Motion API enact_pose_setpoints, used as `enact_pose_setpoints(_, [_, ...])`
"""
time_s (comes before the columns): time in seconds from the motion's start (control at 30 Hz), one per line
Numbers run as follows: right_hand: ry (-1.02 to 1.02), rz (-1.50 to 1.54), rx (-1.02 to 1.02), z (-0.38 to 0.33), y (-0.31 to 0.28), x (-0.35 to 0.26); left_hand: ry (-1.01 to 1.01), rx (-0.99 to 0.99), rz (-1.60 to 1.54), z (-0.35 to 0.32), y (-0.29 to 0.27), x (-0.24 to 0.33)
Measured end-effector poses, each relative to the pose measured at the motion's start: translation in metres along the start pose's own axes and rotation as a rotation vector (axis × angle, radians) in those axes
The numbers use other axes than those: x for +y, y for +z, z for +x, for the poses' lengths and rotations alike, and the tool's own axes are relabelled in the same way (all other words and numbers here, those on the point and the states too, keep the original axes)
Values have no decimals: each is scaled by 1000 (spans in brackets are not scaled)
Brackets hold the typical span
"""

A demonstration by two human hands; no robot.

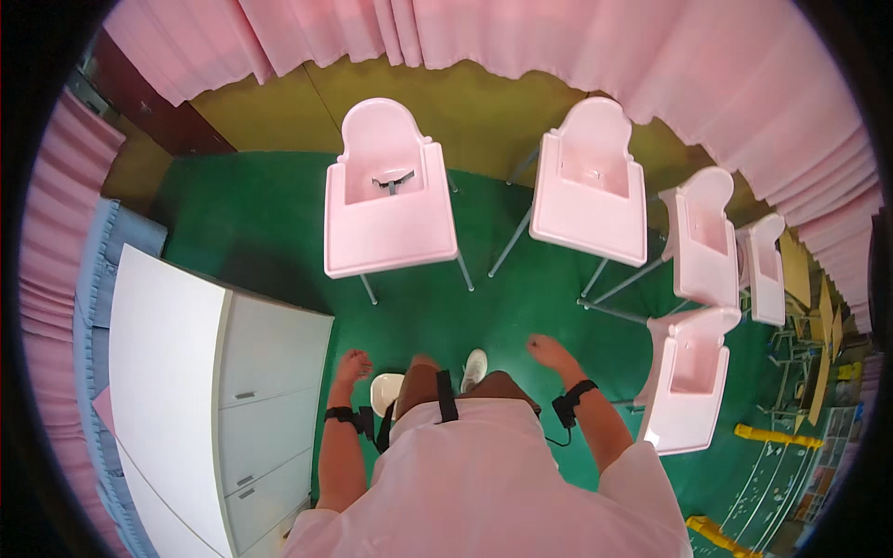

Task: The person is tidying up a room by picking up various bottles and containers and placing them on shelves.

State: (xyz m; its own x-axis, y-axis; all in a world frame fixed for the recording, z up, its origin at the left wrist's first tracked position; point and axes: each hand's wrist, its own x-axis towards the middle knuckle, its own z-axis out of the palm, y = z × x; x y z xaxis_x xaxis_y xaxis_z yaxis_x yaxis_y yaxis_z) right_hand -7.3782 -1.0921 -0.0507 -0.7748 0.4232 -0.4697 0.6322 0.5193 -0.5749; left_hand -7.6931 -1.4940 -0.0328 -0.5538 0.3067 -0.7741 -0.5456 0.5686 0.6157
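Note:
My left hand (353,365) hangs beside a white cabinet (265,391), its fingers loosely curled in with nothing seen in them. To the right of my legs, my right hand (551,354) is out in front of me, closed into a loose fist. It touches nothing. Ahead stands a pink high chair (391,232) with a dark strap on its seat. Another pink high chair (593,209) is further right, both on grey metal legs. A small cream round-edged thing (385,392), perhaps a stool or seat, shows low between my left hand and my leg.
More pink high chairs (693,367) stand along the right. Pink curtains (484,33) hang over the yellow-brown wall. At the left is a blue frilled cover (130,232). Yellow-ended racks (777,437) stand at the far right on the green floor (419,312).

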Motion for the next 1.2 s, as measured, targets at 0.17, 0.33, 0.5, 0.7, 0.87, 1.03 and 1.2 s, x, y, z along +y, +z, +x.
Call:
enact_pose_setpoints(0.17, [-3, 60, -90, 106, -54, -109, 23, 134, -394, 76, -39, 75])
enact_pose_setpoints(0.33, [52, 58, -22, 213, -49, -183, -298, 200, -461, 167, -75, 127])
enact_pose_setpoints(0.5, [285, 418, 71, 300, -20, -186, -392, -134, -739, 244, -98, 152])
enact_pose_setpoints(0.7, [162, 686, 148, 344, 31, -150, -325, -170, -657, 252, -89, 174])
enact_pose_setpoints(0.87, [352, 522, -135, 342, 0, -173, -345, -110, -418, 255, -108, 189])
enact_pose_setpoints(1.03, [346, 570, -94, 352, -13, -176, -333, -52, -278, 287, -103, 224])
enact_pose_setpoints(1.2, [356, 652, 14, 361, -24, -163, -214, -82, -224, 319, -83, 253])
